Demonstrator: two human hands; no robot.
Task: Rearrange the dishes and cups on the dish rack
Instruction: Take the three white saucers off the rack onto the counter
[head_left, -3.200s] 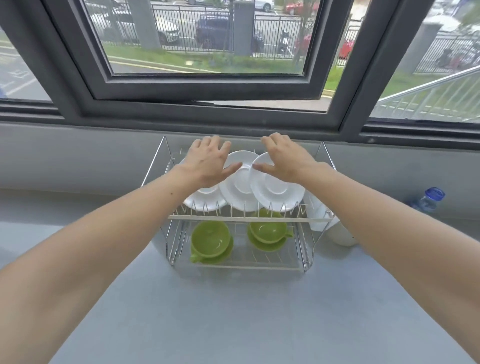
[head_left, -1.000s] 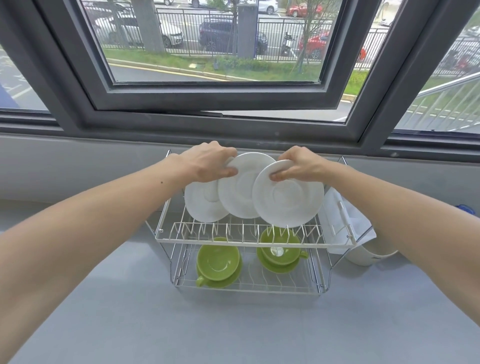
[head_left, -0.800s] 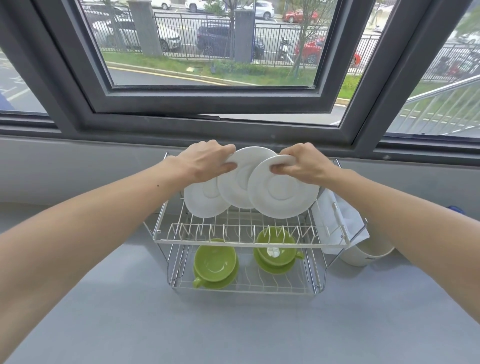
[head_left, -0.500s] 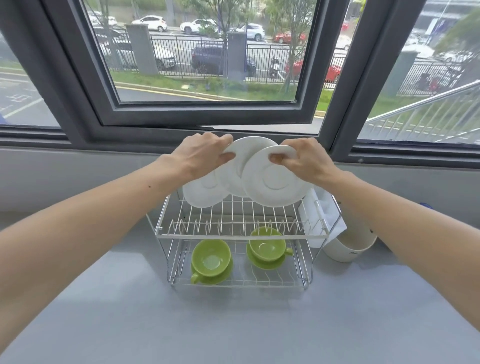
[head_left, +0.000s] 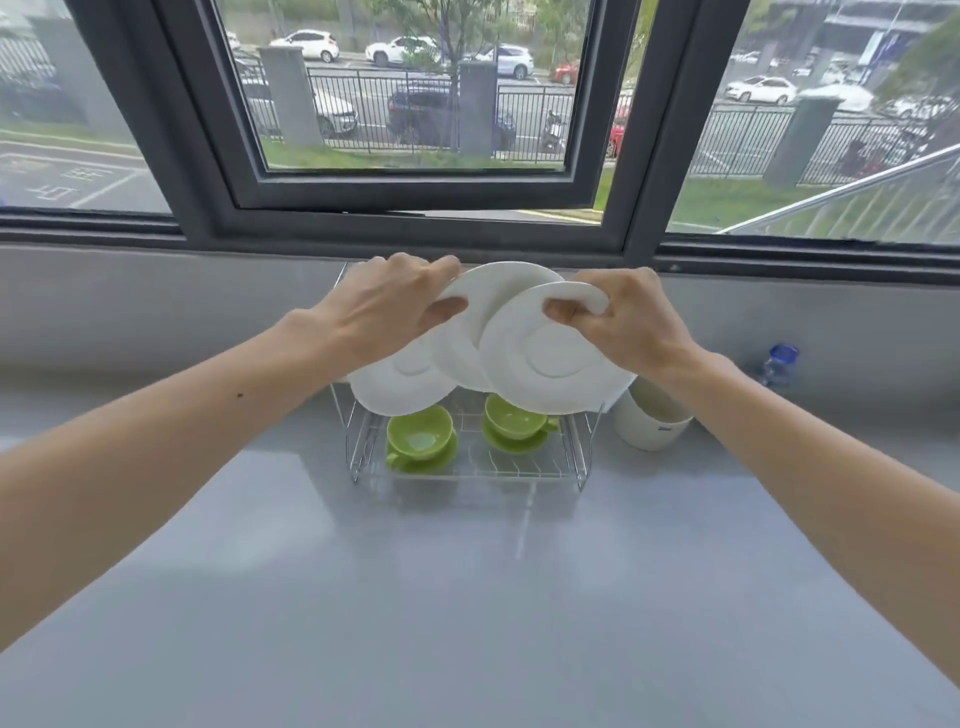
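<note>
Grey desk (head_left: 467, 597) runs under a dark-framed window (head_left: 405, 192) that looks out on parked cars and a fence. Against the wall stands the wire dish rack (head_left: 582, 457). On its lower shelf sit two green cups on green saucers, the left cup (head_left: 418, 436) and the right cup (head_left: 511, 418). My left hand (head_left: 384, 306) has its grip clamped on the rim of the middle white plate (head_left: 467, 353), with the thumb on the front face; the left white plate (head_left: 400, 384) shows just below it, and I cannot tell whether I hold that one too. My right hand (head_left: 623, 319) has its grip pinched on the top rim of the right white plate (head_left: 550, 364), which overlaps the middle one. All three plates are tilted above the rack's upper level. Just right of the rack stands a white pot (head_left: 649, 421), and further right a blue-capped bottle (head_left: 779, 361).
</note>
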